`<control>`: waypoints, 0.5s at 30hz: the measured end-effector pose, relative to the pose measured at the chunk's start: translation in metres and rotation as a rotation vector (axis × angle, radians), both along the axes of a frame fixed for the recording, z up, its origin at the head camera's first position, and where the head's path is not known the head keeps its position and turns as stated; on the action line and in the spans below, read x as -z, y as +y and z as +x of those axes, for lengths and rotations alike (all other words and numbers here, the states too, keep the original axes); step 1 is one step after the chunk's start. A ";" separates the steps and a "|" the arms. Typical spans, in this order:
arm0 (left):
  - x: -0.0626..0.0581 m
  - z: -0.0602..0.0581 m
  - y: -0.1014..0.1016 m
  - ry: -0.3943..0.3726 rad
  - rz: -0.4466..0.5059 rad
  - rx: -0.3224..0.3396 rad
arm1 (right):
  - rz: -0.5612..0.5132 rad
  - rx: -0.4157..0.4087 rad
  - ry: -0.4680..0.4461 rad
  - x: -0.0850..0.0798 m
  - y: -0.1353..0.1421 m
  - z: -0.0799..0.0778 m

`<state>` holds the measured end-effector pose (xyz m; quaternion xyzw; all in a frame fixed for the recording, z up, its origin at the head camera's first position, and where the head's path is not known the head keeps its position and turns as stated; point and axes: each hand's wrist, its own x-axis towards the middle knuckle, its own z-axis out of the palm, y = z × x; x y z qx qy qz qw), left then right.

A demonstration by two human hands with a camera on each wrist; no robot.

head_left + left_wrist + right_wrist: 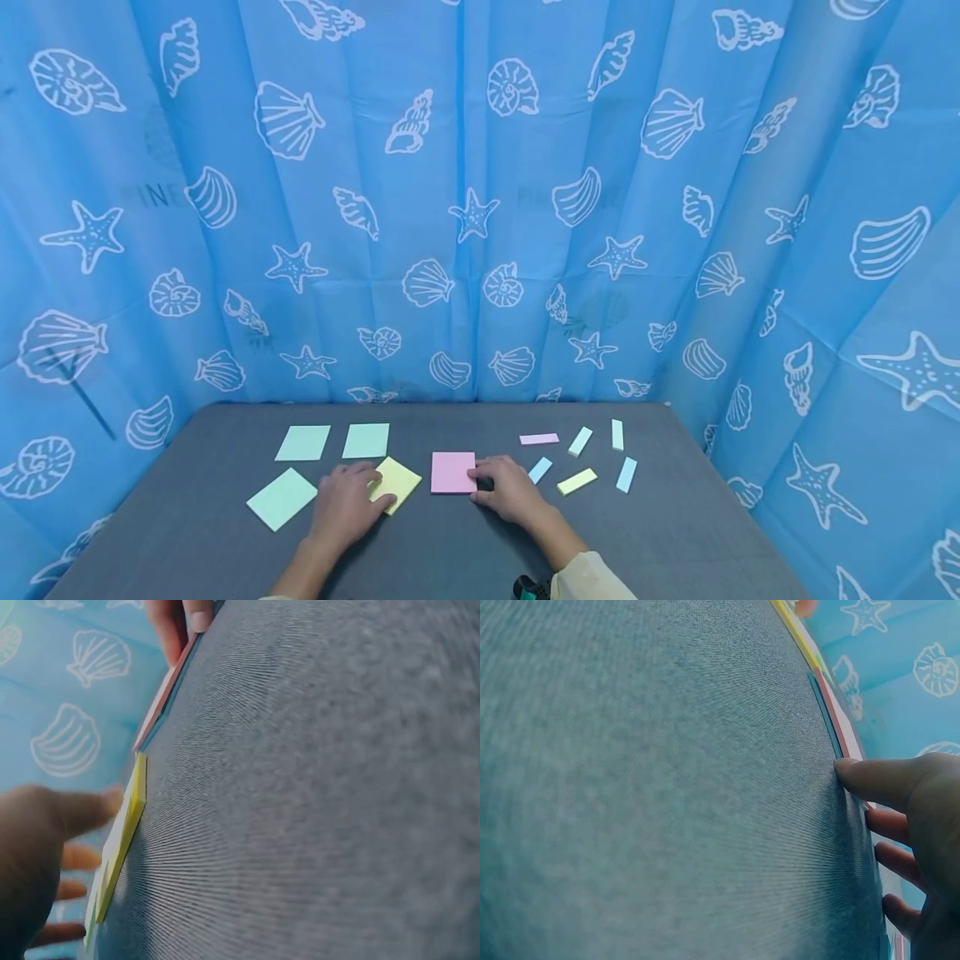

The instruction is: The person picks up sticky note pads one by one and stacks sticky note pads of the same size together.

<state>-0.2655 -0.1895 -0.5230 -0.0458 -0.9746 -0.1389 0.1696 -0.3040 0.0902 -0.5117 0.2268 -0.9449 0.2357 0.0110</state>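
From my remote station, the head view gives me the gray tabletop (450,550) in front of a blue seashell-print curtain (465,167). The person's left hand (347,500) is at the left side of the yellow sticky-note pad (399,485), which lies turned cornerwise, left of center. The right hand (510,492) is at the right edge of the pink sticky-note pad (452,472), lying near center, just beside the yellow one; the thumb is by its near right corner. Left of the yellow pad I count three pale green sticky-note pads (303,442); right of the pink pad, six narrow page-marker strips (577,482) in pink, pale green, blue and yellow lie apart from one another. In the left wrist view, I observe the left fingers spread, thumb extended at the yellow pad; I cannot tell how firmly it presses. A blue edge (160,726) runs along the pink pad's underside. In the right wrist view, I register the right thumb touching the pink pad's near end and the other fingers spread, gaps between them; I cannot tell whether the index fingertip presses the pad.
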 end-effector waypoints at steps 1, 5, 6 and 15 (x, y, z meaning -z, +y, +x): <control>-0.001 0.001 0.000 -0.001 -0.020 -0.027 | 0.000 -0.001 0.002 0.000 0.000 0.000; -0.001 0.003 -0.002 -0.052 -0.037 -0.099 | -0.002 0.001 0.007 0.000 0.000 0.000; -0.001 0.004 -0.003 -0.065 -0.027 -0.112 | -0.003 0.002 0.008 0.000 0.000 0.000; 0.002 0.007 0.002 -0.090 0.081 -0.193 | -0.012 -0.013 -0.001 0.002 0.001 -0.002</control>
